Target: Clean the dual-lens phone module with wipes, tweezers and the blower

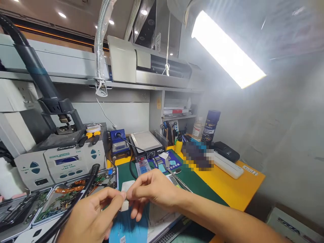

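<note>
Both hands meet low centre over the green mat [202, 184]. Left hand [93, 216] is curled, thumb & forefinger pinched on a small white pad [124, 205]. Right hand [152, 192] is half closed, thumb & index nipping the same pad's top edge, other fingers loosely bent below. Pad hangs betw. the hands, just above a blue sheet [129, 227]. A black cable [76, 206] runs under the left hand, w/ trays of circuit boards [60, 200] to the left.

Matt green mat [202, 184], glossy (yellow) tabletop [238, 189]

Pixelated patch [198, 156] hides something on the bench
</note>
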A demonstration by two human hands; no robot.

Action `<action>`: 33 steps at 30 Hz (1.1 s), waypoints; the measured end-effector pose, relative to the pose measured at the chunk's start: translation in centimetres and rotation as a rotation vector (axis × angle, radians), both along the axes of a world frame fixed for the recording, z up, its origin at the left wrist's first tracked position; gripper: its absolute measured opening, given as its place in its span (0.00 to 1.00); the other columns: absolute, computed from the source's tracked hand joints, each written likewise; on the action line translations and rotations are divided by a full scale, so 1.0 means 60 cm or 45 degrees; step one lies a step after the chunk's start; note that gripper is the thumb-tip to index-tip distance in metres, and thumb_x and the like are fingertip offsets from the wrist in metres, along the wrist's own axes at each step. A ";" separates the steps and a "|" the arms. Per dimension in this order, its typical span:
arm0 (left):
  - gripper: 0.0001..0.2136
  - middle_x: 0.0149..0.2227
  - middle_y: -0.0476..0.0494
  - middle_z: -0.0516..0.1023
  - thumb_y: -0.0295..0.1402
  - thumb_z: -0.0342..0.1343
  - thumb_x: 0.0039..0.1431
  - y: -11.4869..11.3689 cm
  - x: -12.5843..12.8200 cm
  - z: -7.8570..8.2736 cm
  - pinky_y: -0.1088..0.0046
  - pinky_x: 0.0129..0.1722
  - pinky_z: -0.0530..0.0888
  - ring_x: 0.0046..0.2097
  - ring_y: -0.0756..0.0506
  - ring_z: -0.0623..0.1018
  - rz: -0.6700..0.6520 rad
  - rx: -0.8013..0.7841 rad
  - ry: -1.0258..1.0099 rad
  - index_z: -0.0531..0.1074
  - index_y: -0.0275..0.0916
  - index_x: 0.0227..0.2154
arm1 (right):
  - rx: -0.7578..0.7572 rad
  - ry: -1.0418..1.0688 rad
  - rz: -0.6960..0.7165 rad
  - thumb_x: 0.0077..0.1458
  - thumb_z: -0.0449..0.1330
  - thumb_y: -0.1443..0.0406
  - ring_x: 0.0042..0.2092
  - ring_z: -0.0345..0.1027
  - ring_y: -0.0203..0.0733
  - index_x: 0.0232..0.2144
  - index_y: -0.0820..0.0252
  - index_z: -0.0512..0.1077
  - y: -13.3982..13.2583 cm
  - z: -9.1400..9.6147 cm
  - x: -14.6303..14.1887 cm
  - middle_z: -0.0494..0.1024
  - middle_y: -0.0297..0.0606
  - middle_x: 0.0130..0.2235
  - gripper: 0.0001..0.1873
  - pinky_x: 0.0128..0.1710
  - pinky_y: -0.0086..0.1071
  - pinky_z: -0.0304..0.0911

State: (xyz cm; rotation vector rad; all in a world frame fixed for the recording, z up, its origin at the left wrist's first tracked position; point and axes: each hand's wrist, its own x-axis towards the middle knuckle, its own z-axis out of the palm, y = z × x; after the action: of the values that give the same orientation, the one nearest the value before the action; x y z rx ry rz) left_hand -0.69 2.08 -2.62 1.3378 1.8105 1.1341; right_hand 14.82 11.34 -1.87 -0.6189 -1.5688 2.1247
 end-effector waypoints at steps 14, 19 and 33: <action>0.19 0.16 0.56 0.66 0.49 0.62 0.51 -0.017 0.025 0.026 0.76 0.22 0.61 0.17 0.52 0.65 -0.236 0.242 -0.159 0.72 0.38 0.20 | 0.265 -0.357 -0.248 0.65 0.60 0.61 0.46 0.74 0.45 0.52 0.62 0.71 -0.071 0.020 0.029 0.76 0.42 0.50 0.15 0.44 0.44 0.73; 0.22 0.18 0.56 0.67 0.51 0.62 0.54 -0.009 0.021 0.016 0.77 0.17 0.61 0.17 0.53 0.66 -0.357 0.173 -0.308 0.71 0.36 0.19 | 0.439 -0.451 -0.238 0.65 0.60 0.61 0.46 0.75 0.45 0.52 0.62 0.71 -0.089 0.037 0.041 0.76 0.43 0.50 0.15 0.44 0.43 0.73; 0.14 0.49 0.41 0.77 0.38 0.57 0.66 -0.021 0.013 0.023 0.60 0.41 0.79 0.43 0.43 0.80 -0.415 -0.178 -0.680 0.71 0.37 0.51 | 1.825 -0.747 -0.263 0.65 0.60 0.61 0.49 0.73 0.47 0.53 0.60 0.70 -0.109 0.044 0.064 0.74 0.43 0.53 0.16 0.47 0.46 0.72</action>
State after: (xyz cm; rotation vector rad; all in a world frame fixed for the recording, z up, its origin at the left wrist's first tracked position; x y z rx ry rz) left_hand 0.06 0.82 -1.24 1.0686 1.2133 1.0393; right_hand 18.67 4.78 0.75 -0.7632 -2.5795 0.2758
